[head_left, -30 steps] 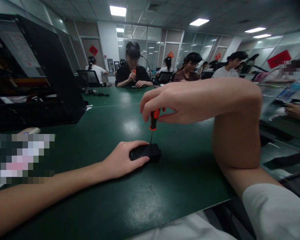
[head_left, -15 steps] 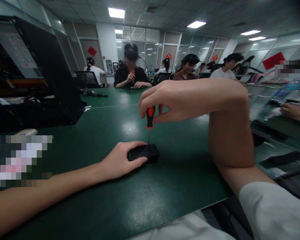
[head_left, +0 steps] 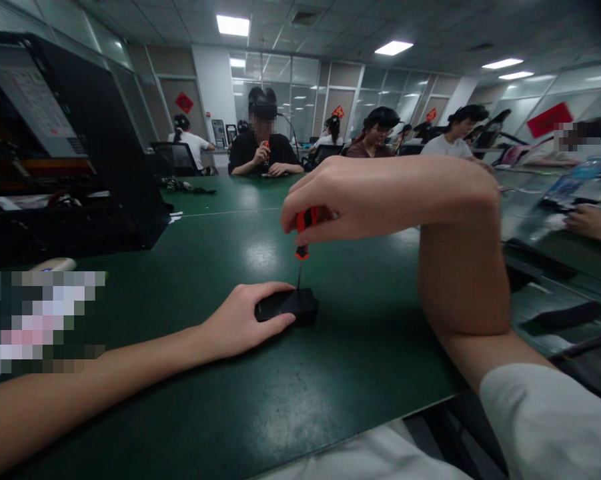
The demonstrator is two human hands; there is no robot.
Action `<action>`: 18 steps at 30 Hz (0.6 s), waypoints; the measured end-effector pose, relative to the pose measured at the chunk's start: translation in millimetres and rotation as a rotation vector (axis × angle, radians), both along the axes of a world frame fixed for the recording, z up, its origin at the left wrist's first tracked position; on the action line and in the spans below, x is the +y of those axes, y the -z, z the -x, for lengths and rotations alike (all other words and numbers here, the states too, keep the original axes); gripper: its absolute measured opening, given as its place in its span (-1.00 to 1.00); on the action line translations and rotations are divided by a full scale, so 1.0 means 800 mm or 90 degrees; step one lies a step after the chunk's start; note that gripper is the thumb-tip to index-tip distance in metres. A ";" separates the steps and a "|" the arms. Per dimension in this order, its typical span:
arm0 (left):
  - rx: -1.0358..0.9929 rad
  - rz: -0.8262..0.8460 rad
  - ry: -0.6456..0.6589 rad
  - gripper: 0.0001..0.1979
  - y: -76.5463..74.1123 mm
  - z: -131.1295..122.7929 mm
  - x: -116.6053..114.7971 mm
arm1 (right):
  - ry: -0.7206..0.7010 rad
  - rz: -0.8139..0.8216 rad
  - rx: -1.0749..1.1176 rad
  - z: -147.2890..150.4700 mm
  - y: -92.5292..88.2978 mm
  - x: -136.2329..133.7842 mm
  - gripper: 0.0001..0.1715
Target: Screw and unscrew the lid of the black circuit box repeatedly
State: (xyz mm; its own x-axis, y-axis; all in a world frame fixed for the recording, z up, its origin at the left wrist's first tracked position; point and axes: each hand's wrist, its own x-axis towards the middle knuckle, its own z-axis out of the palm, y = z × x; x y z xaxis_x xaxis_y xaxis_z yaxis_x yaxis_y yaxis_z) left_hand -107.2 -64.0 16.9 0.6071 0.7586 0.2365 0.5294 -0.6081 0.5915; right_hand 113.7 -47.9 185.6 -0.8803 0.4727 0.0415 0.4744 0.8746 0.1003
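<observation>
My left hand [head_left: 250, 317] grips a small black box-shaped device [head_left: 305, 307] that lies on the green table [head_left: 220, 413], thumb on the near side and fingers on the far side. Above it, my right hand [head_left: 330, 203] is closed around the red-and-black handle of a screwdriver [head_left: 303, 252]. The screwdriver points down, nearly upright, and its thin shaft meets the top of the device close to my left fingertips. What the tip sits in is too small to make out.
An open black computer case [head_left: 105, 147] stands at the left, with a pale rounded object [head_left: 55, 265] in front of it. Black cables [head_left: 187, 187] lie farther back. Across the table sits a person in black [head_left: 263, 150]; several other people work beyond and at the right.
The screwdriver's handle has turned in my right hand, whose fingers have shifted around it and closed more. My left hand and the black device have stayed in place.
</observation>
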 end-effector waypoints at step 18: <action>-0.020 0.025 0.002 -0.58 0.003 0.001 0.002 | -0.044 0.006 0.063 0.006 -0.004 -0.010 -0.54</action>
State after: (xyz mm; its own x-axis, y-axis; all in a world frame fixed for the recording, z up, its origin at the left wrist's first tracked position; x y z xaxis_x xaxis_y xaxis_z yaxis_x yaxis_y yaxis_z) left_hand -107.7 -62.7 14.3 0.6027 0.7653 0.2257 0.5082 -0.5863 0.6309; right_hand 108.7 -56.0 189.2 -0.9026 0.4118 0.1255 0.4201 0.9063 0.0471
